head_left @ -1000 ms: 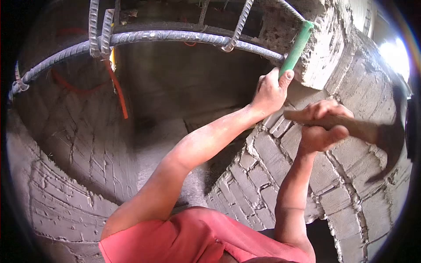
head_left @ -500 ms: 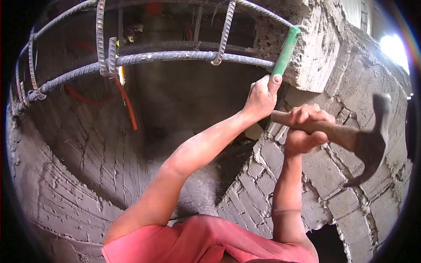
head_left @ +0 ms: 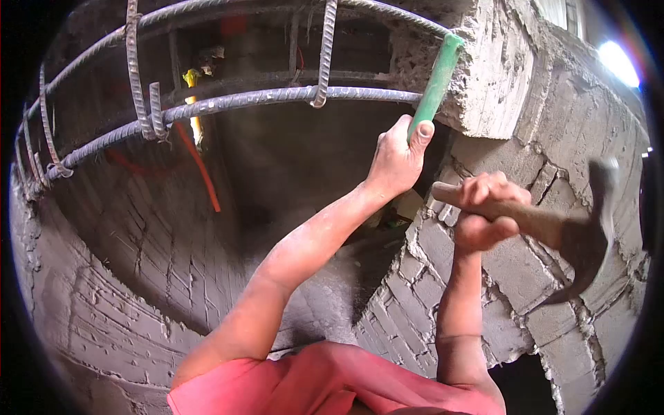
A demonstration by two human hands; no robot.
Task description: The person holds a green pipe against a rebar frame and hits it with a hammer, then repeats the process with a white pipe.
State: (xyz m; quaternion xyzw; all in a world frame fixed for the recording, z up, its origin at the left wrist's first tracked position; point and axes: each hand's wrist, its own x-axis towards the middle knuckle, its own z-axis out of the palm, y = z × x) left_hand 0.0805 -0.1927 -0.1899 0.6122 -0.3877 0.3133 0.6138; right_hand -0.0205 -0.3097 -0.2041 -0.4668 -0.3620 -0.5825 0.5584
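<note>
My left hand point(head_left: 399, 159) is closed around the lower end of a green bar point(head_left: 438, 81), thumb along its side. The bar slants up and right, its far end at the broken concrete edge point(head_left: 492, 79) by the steel rebar point(head_left: 252, 99); whether it touches cannot be made out. My right hand point(head_left: 490, 211) is wrapped around the wooden handle of a claw hammer point(head_left: 591, 232). The hammer's metal head points to the right, away from the green bar, with its curved claw hanging down.
A rough block wall point(head_left: 532, 277) with mortar joints stands on the right. Vertical rebar stirrups point(head_left: 326, 52) cross the long bars above. An orange tube point(head_left: 198, 166) hangs below them on the left. A scored plaster wall point(head_left: 117, 304) curves along the lower left.
The view has shifted a little, so rebar and concrete sit slightly further left. Both hands keep their grips; the hammer has hardly moved.
</note>
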